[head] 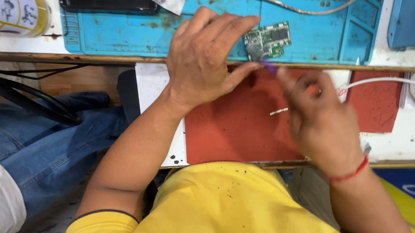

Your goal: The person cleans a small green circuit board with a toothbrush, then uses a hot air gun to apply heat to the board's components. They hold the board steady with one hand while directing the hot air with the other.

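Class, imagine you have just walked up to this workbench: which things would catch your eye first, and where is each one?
First comes the small green circuit board, held by the left hand above the front edge of the blue work mat. Just beside it, the blurred right hand pinches a thin purple-tipped tool against the board's lower corner, over a red pad. A yellow spray can lies at far left.
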